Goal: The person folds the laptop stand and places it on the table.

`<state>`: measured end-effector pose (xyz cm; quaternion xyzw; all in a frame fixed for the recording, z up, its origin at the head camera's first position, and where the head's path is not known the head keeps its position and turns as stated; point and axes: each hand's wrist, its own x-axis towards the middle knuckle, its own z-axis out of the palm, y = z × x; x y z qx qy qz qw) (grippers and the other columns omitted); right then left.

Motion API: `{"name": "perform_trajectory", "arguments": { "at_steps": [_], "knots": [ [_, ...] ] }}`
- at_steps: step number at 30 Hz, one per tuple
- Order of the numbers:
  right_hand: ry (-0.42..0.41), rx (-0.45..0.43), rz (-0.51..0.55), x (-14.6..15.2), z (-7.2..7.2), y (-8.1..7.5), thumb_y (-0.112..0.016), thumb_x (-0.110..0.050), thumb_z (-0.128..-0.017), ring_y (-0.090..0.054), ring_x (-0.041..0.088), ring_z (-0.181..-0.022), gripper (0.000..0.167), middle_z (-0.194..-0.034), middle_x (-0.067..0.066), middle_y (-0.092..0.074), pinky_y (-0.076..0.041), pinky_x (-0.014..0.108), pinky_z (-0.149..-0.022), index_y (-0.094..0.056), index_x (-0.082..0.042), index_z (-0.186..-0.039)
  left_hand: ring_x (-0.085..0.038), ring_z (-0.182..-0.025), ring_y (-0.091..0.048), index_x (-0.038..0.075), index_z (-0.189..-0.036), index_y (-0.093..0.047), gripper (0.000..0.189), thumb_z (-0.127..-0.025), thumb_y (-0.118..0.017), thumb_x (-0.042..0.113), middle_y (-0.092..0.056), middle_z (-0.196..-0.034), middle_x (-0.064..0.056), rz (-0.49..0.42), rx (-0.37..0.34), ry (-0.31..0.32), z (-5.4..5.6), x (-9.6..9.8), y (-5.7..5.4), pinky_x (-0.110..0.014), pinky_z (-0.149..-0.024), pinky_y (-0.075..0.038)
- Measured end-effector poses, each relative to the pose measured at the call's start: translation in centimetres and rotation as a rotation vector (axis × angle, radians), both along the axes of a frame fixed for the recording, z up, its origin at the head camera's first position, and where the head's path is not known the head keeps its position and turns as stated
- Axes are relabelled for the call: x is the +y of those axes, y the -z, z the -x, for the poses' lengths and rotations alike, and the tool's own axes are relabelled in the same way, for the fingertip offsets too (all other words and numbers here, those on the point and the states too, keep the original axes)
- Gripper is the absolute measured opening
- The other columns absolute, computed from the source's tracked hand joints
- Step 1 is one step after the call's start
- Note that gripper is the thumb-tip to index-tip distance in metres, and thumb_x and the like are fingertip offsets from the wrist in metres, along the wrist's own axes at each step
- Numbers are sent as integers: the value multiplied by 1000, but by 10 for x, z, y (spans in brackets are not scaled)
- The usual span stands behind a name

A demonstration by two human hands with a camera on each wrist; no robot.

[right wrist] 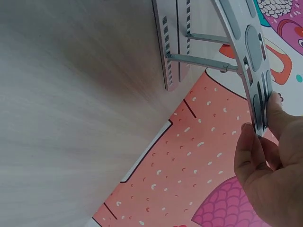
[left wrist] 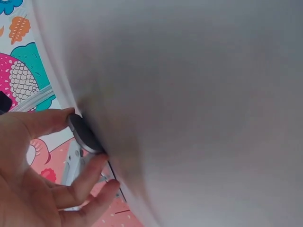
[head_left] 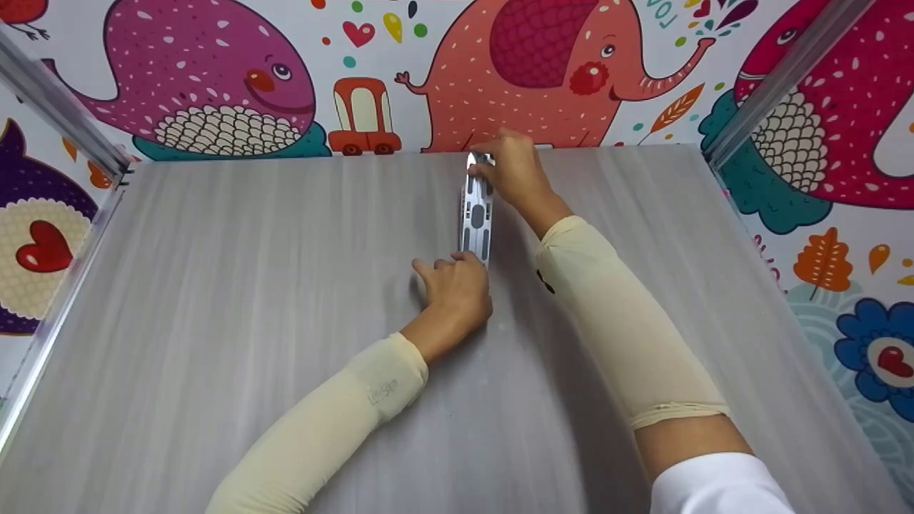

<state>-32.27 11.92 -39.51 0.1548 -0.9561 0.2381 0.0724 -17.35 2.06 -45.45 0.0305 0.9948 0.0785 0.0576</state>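
A silver metal folding laptop stand [head_left: 477,214] with slots and grey pads stands lengthwise on the table, far end raised. My left hand [head_left: 457,289] grips its near end; in the left wrist view, thumb and finger pinch a dark rounded end piece [left wrist: 85,135]. At the far end, my right hand [head_left: 518,171] pinches the raised tip between thumb and fingers. The right wrist view shows the upper arm [right wrist: 254,45] spread apart from the slotted base [right wrist: 173,78], with struts [right wrist: 203,61] linking them.
The wood-grain table [head_left: 250,285] extends around both hands. Behind it rises a wall [head_left: 378,43] printed with cartoon animals, close past the right hand. Metal frame posts [head_left: 778,93] stand at the far corners, and a metal rail [head_left: 64,307] follows the left edge.
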Motion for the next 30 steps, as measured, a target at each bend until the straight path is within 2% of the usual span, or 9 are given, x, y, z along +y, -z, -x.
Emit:
{"name": "perform_trajectory", "arguments": {
  "at_steps": [8, 12, 18, 24, 30],
  "knots": [
    [-43, -7, -68, 5, 1, -4, -76, -26, -93, -59, 22, -104, 39, -113, 10, -66, -58, 30, -87, -71, -15, -130, -40, -107, -65, -14, -140, -47, 68, -89, -69, 26, -71, -120, -25, -23, 15, 56, -3, -13, 0, -73, -107, -22],
    [-61, -1, -74, 9, -1, -6, -76, -25, -93, -60, 23, -103, 39, -114, 11, -68, -59, 32, -88, -71, -13, -129, -39, -105, -66, -15, -138, -49, 67, -87, -71, 22, -72, -115, -24, -39, 30, 83, -3, -20, 0, -75, -109, -19],
    [-63, -8, -73, 15, -3, -8, -75, -23, -95, -60, 24, -103, 35, -115, 13, -68, -59, 34, -87, -72, -11, -127, -39, -105, -67, -16, -139, -49, 70, -86, -74, 22, -73, -112, -23, -45, 18, 121, -2, -28, -1, -76, -111, -15],
    [-29, -44, -60, 20, -6, -10, -75, -26, -95, -62, 23, -101, 37, -118, 10, -72, -60, 34, -84, -71, -12, -129, -39, -107, -67, -15, -140, -48, 71, -86, -75, 23, -73, -112, -23, -51, 24, 167, -1, -35, -1, -78, -112, -14],
    [-4, -55, -25, 23, -10, -13, -75, -29, -94, -67, 23, -93, 38, -114, 11, -76, -61, 33, -82, -71, -10, -127, -40, -107, -68, -17, -140, -48, 72, -85, -75, 23, -74, -112, -23, -38, 47, 221, 0, -42, 0, -79, -111, -16]
  ]
}}
